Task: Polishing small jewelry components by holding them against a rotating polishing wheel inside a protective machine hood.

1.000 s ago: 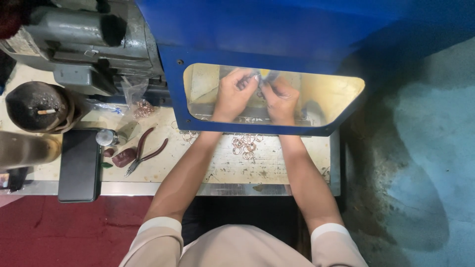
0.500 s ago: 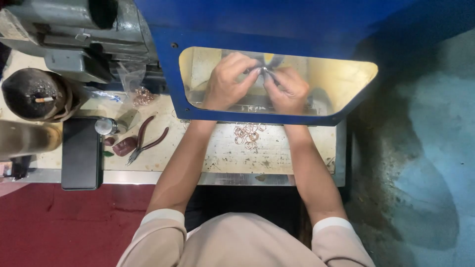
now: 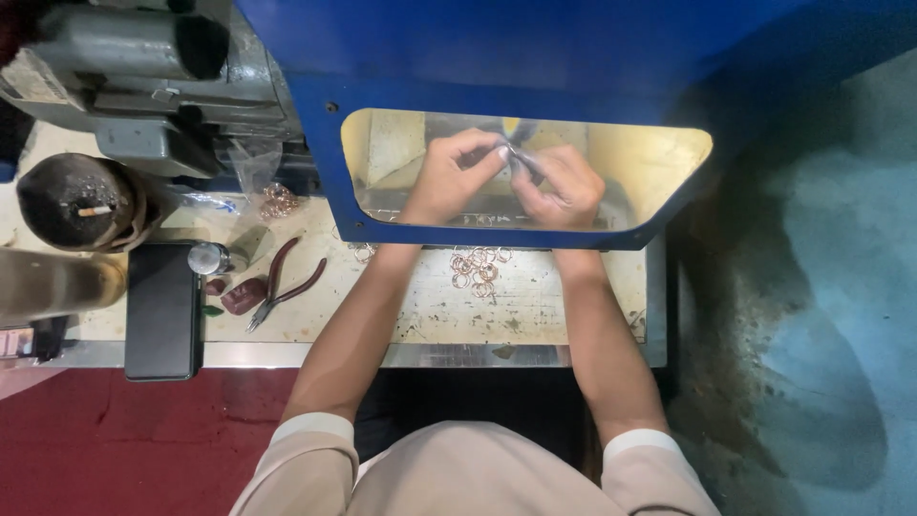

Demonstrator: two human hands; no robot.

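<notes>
Pliers (image 3: 287, 282) with dark red handles lie left on the scuffed bench (image 3: 535, 306), near a heap of thin coppery rings (image 3: 478, 268). Behind the yellowed window (image 3: 650, 162), left hand (image 3: 449, 177) and right hand (image 3: 564, 186) meet fingertip to fingertip, pinching something small and silvery; what it is I cannot tell.

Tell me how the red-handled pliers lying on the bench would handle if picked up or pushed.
The pliers look like rigid metal, so probably stiff and fairly heavy for their size. Their handles lie splayed, so the joint may swing loosely when lifted. Lying flat on the bench, they would likely slide rather than roll; the coated handles should grip well.
</notes>
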